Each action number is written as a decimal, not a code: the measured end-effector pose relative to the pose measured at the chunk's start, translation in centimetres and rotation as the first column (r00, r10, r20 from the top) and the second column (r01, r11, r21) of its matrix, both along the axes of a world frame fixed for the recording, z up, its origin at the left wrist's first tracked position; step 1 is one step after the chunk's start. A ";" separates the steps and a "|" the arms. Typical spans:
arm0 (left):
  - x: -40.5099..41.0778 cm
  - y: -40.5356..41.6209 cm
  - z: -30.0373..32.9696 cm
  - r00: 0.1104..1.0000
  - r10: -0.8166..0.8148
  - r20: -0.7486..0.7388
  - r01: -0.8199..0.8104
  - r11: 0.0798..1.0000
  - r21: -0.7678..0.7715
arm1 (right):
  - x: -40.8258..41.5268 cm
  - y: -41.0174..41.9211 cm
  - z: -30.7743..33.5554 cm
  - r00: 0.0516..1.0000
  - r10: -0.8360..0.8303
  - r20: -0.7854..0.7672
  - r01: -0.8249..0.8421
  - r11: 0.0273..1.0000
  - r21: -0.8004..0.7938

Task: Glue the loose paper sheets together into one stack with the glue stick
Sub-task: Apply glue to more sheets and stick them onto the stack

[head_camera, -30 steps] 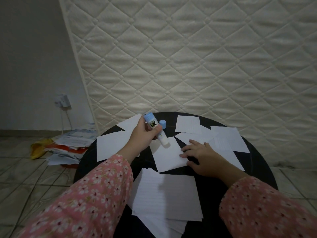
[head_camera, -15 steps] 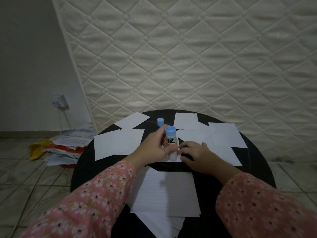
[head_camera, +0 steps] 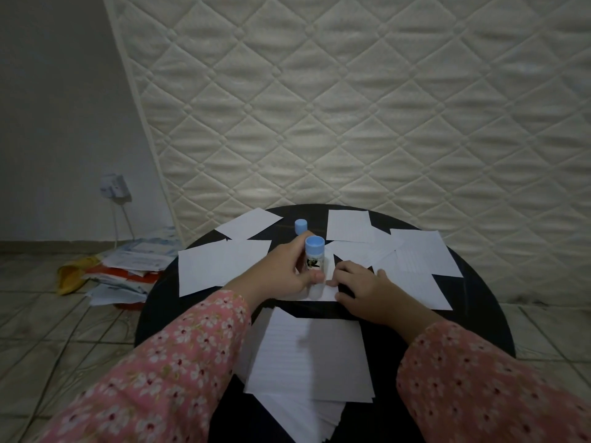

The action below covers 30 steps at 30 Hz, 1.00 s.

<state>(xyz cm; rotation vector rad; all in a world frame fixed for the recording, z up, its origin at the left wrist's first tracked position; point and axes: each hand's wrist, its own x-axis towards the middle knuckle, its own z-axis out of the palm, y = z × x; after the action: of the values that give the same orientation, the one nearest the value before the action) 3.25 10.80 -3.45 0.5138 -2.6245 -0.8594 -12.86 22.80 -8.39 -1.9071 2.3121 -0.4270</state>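
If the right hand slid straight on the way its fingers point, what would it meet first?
The right hand points left across the sheet it holds down, so it would probably meet the glue stick held by the left hand. They look almost touching, though depth is unclear.

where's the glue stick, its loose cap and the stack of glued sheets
glue stick (head_camera: 314,257), head view, on its white labelled barrel
loose cap (head_camera: 301,226), head view, on the blue cap's side, standing on the table beyond the hands
stack of sheets (head_camera: 311,356), head view, middle of the top lined sheet
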 end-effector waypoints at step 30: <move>2.5 -6.0 -0.2 0.735 0.579 -0.354 -0.296 0.743 0.600 | -0.8 0.9 0.2 0.994 0.092 -0.058 -0.094 0.995 -0.038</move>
<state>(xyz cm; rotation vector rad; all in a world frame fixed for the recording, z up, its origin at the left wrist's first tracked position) 5.74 4.83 -3.62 0.8728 -1.6412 -1.2991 -13.62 23.70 -8.24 -2.0621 2.2539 -0.4182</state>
